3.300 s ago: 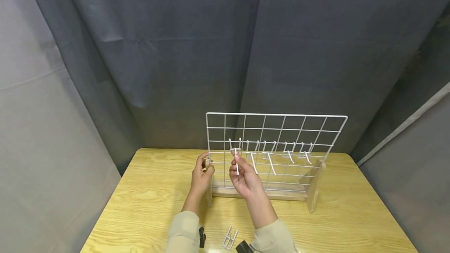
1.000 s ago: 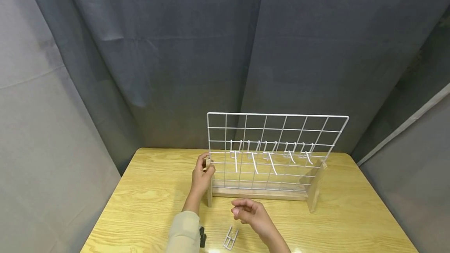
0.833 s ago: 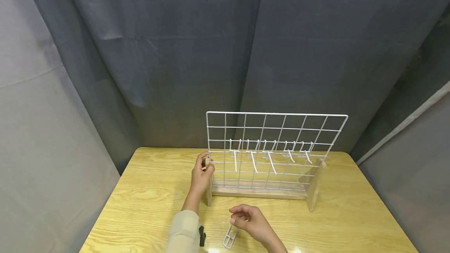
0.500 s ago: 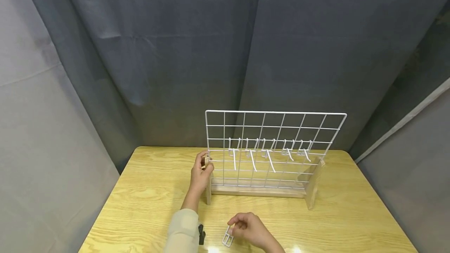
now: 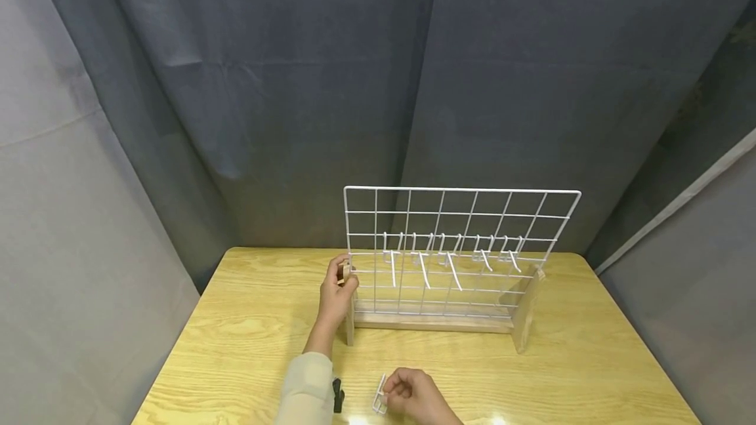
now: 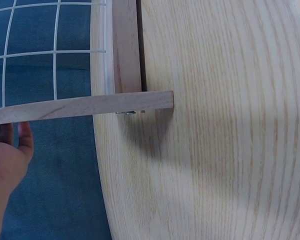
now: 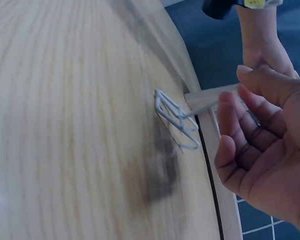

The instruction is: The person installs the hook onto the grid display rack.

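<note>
My left hand (image 5: 336, 290) grips the upper end of the left wooden side post (image 6: 80, 106) of a white wire grid rack (image 5: 463, 189). Just in front of the rack, my right hand (image 5: 416, 395) has its thumb and fingertips around the prong of a white wire hook (image 7: 180, 115). The double-wire back of that hook stands tilted over the table, with a shadow under it in the right wrist view. Several similar hooks hang in a row on the grid, among them the leftmost hook (image 5: 394, 267). Part of the held prong is hidden by my fingers.
The rack stands on a wooden base bar (image 5: 434, 324) and a right wooden post (image 5: 527, 313). Under it is a wood-grain table (image 5: 248, 333). A dark grey curtain (image 5: 295, 117) hangs close behind the table's back edge.
After hanging the leftmost hook on the grid and letting go, my right hand came down toward the table and took hold of the loose hook, which has tilted. My left hand has stayed on the post.
</note>
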Motion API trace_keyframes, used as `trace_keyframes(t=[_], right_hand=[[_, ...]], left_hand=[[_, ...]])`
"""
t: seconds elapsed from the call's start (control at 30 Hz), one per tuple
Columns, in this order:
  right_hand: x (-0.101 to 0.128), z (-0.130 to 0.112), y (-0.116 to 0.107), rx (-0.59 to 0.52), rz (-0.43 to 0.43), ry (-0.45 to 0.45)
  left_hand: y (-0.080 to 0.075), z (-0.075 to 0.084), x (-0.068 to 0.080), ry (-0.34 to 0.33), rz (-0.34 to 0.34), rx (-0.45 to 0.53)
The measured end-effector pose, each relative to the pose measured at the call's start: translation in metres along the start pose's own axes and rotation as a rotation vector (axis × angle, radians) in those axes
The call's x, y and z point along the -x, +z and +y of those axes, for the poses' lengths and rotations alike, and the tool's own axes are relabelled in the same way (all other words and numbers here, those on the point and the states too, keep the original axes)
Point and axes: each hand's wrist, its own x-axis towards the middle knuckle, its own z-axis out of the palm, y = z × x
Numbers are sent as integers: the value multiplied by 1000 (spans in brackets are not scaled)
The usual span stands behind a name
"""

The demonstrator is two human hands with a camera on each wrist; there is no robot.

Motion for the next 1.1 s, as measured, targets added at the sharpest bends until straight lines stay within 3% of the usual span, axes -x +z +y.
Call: trace_keyframes(t=[0.17,0.57,0.87,1.0,1.1], right_hand=[[-2,4,6,18,43,-27],[5,14,3,-53,112,76],[15,21,-2,-25,65,195],[15,26,0,24,76,213],[16,27,2,143,111,180]], left_hand=[[-1,0,1,4,11,-2],[1,-1,2,2,-9,-8],[0,2,0,-12,-8,-3],[-1,3,-1,-15,-17,-1],[-1,2,-1,-16,-22,4]])
